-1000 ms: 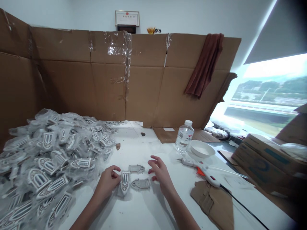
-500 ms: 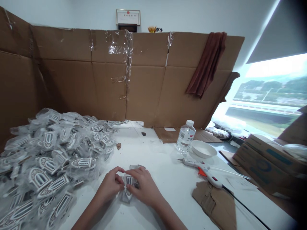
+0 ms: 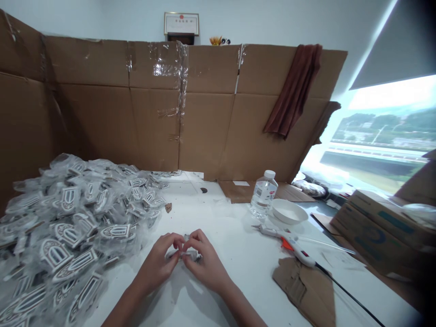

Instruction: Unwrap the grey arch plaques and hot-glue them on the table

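Piece in clear plastic, mostly hidden, sits at lower centre of frame, pinched between curled fingertips of left hand and right hand. Pile of bagged window-shaped pieces fills lower left; glue gun lies lower right.

held piece: mostly hidden by fingers | pile: cut off left | certificate: text illegible

One view from the person's head, forward and down over the table
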`<state>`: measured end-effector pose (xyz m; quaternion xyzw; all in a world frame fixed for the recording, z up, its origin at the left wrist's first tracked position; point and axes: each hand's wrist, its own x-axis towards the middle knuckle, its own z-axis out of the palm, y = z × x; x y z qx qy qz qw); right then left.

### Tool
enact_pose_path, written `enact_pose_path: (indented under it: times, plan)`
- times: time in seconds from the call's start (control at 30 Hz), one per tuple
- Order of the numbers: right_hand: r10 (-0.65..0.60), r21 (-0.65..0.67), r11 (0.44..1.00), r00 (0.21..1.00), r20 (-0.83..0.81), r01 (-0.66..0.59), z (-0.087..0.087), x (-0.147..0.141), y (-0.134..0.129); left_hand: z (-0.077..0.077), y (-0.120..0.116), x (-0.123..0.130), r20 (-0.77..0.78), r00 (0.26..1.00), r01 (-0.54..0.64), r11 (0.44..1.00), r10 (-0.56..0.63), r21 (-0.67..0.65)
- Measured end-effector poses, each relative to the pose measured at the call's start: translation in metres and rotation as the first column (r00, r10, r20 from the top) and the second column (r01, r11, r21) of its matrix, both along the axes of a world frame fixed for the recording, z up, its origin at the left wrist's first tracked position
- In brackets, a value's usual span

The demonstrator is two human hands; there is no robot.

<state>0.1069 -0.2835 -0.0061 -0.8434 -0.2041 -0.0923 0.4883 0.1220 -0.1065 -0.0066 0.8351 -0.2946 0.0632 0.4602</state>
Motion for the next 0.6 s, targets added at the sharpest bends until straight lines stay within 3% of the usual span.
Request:
enact_pose_path:
  times: [0.1, 0.27, 0.43, 0.53, 0.6]
  plan:
    - [-0.004, 0.044, 0.999, 1.000, -0.020, 0.004, 0.002, 0.001, 0.000, -0.001, -0.001, 0.000, 0.048, 0.999, -0.013, 1.000, 0.014, -0.017]
    - [-0.071, 0.140, 0.987, 0.994, -0.086, 0.082, 0.010, 0.003, -0.006, 0.005, 0.003, 0.003, 0.152, 0.976, -0.133, 0.982, 0.154, -0.136]
    - [-0.051, 0.290, 0.952, 0.984, -0.173, 0.100, 0.011, 0.006, -0.013, 0.000, 0.010, 0.011, 0.199, 0.912, -0.341, 0.932, 0.360, -0.121]
    - [-0.031, 0.495, 0.846, 0.944, -0.328, 0.200, 0.010, 0.009, -0.018, -0.004, 0.016, 0.016, 0.298, 0.789, -0.571, 0.821, 0.537, 0.031]
    - [-0.042, 0.631, 0.699, 0.901, -0.432, 0.335, 0.009, 0.013, -0.023, -0.004, 0.020, 0.018, 0.348, 0.697, -0.704, 0.690, 0.628, 0.166]
